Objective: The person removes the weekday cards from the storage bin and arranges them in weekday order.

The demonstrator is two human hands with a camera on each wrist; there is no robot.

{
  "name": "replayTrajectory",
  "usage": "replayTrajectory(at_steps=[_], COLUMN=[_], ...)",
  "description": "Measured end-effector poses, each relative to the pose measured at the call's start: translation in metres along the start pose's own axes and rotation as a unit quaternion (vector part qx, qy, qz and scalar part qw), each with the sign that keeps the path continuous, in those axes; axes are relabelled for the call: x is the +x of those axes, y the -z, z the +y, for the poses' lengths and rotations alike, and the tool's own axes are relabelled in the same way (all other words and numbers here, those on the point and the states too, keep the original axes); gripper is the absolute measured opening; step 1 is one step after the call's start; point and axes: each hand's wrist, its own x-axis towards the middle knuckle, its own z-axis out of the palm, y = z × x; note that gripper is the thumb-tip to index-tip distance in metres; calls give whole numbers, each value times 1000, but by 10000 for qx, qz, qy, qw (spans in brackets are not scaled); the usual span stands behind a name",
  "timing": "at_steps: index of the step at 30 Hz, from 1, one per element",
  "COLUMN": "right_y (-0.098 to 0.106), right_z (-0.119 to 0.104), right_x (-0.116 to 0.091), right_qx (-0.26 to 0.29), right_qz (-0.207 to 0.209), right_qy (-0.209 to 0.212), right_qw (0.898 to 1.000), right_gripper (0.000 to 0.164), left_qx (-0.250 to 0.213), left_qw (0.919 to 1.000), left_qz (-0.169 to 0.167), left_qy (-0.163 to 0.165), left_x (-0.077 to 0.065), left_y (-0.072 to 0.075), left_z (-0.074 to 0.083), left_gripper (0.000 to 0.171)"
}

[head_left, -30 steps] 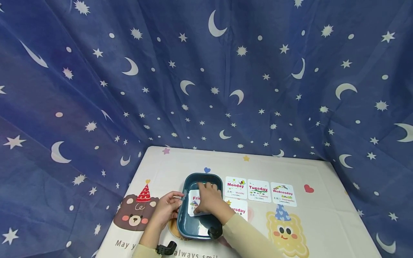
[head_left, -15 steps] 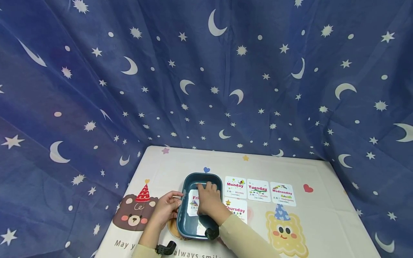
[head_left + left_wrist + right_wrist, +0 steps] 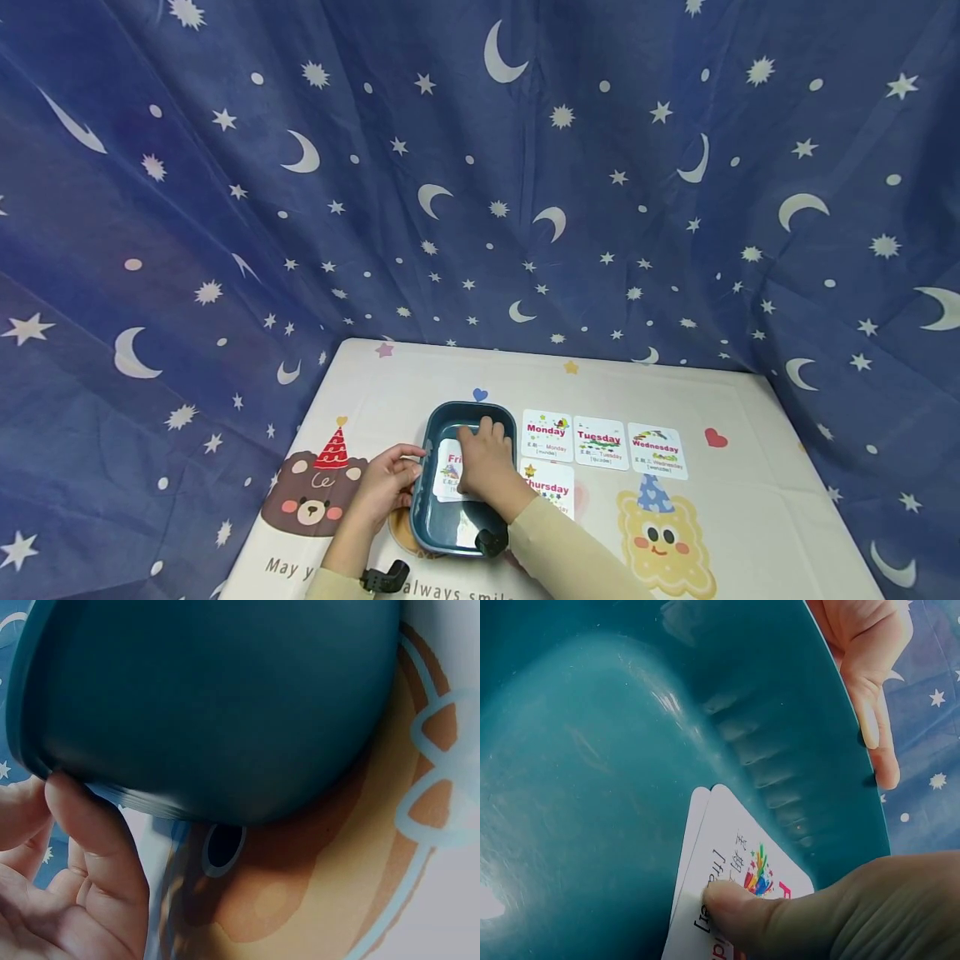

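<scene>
A dark teal tray (image 3: 452,552) stands at the table's front middle. My left hand (image 3: 384,493) holds its left rim, thumb and fingertips at the edge; the left wrist view shows the tray's outer wall above those fingers. Inside the tray is a white "Friday" card (image 3: 448,482), partly covered by my right hand (image 3: 491,473). In the right wrist view the right thumb (image 3: 739,909) lies across the card's printed face, gripping it, while the other fingers are hidden. A second white card (image 3: 689,836) shows as a strip under the Friday card.
Right of the tray lie the Monday card (image 3: 547,436), Tuesday card (image 3: 600,444) and Wednesday card (image 3: 657,452) in a row. A Thursday card (image 3: 549,483) lies below Monday, partly behind the right forearm. A starry blue curtain (image 3: 480,208) hangs behind the table.
My right hand has shifted slightly left and its fingers have drawn in over the Friday card. More of the Thursday card shows beside the forearm. The left hand stays at the rim.
</scene>
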Motion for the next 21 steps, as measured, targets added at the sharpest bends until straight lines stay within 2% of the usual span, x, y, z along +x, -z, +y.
replayTrajectory(at_steps=[5, 10, 17, 21], right_y=[0, 1, 7, 10], right_z=[2, 1, -2, 0], right_x=[1, 2, 5, 6], right_qx=[-53, 87, 246, 592], right_qz=[330, 472, 393, 384], right_qy=[120, 178, 152, 172], right_qw=[9994, 9987, 9988, 9974], right_gripper=[75, 55, 48, 47], left_qx=[-21, -61, -88, -54], left_qw=[10000, 9999, 9999, 9999], left_qz=[0, 28, 38, 42], left_qy=[33, 100, 98, 87], left_x=[1, 1, 2, 1], left_y=[0, 0, 0, 0], left_z=[0, 1, 0, -1], left_gripper=[29, 30, 30, 30])
